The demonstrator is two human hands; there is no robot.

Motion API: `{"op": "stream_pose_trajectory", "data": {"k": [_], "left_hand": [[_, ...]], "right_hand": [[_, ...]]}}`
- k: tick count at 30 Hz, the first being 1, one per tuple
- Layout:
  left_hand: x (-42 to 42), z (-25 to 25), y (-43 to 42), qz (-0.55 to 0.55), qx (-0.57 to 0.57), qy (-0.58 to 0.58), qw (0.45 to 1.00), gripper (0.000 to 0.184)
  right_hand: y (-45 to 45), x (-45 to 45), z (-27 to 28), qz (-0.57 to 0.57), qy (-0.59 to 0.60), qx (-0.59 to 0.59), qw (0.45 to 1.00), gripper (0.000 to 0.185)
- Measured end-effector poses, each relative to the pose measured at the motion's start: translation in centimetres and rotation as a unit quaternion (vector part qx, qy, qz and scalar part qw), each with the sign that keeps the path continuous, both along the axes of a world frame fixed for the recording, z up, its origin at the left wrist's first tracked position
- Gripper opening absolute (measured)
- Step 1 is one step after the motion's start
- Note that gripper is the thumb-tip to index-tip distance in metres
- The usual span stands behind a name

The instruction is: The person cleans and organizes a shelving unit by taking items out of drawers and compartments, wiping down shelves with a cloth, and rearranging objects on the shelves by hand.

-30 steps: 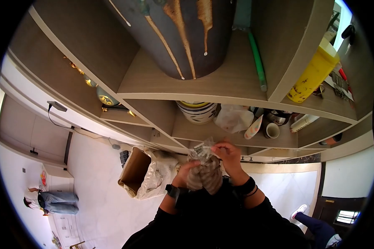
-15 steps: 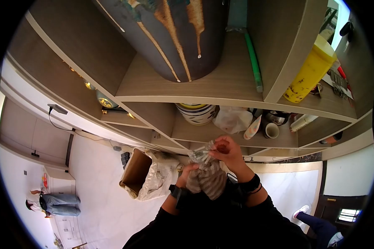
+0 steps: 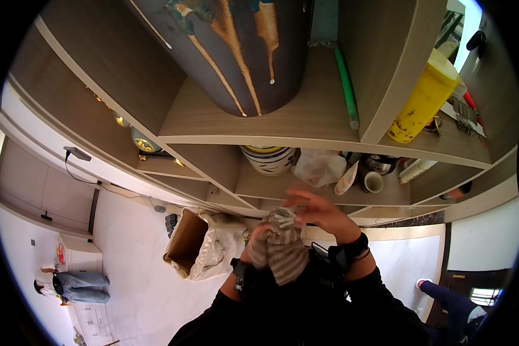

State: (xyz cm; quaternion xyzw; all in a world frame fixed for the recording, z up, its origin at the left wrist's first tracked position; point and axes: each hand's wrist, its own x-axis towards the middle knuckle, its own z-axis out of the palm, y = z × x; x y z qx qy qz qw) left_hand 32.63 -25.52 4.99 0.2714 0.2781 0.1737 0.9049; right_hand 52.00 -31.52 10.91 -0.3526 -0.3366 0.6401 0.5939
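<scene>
My left hand (image 3: 258,235) is closed round a brown-and-cream striped cloth (image 3: 287,254), which partly covers its fingers. At the top of the cloth sits a small clear plastic packet (image 3: 281,217) with thin pale pieces in it; their kind is too small to tell. Just right of the packet, my right hand (image 3: 322,214) is raised with its fingers apart, slightly blurred. Whether its thumb touches the packet I cannot tell.
A wooden shelf unit (image 3: 265,140) holds a large dark vase (image 3: 242,69), a yellow container (image 3: 424,98), a striped pot (image 3: 270,160), a plastic bag (image 3: 320,167) and a cup (image 3: 372,182). A cardboard box (image 3: 187,242) stands on the floor. Two other people are nearby.
My right hand has let go of the plastic packet and its fingers have spread. The cloth now reaches higher round the packet. The person at right has shifted.
</scene>
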Motion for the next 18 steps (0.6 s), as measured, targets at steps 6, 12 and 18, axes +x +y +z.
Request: {"op": "stream_pose_trajectory", "data": {"k": [6, 12, 18], "left_hand": [[-1.4, 1.3, 0.4, 0.015, -0.110, -0.013, 0.994, 0.021], [-1.7, -0.3, -0.1, 0.061, -0.060, 0.014, 0.996, 0.023], [-0.3, 4.9, 0.0, -0.025, -0.116, 0.003, 0.993, 0.030]], "right_hand": [[-0.8, -0.7, 0.1, -0.018, -0.109, -0.057, 0.992, 0.038], [-1.3, -1.2, 0.6, -0.031, -0.029, -0.089, 0.995, 0.038], [-2.6, -1.7, 0.9, 0.011, 0.006, 0.015, 1.000, 0.056]]}}
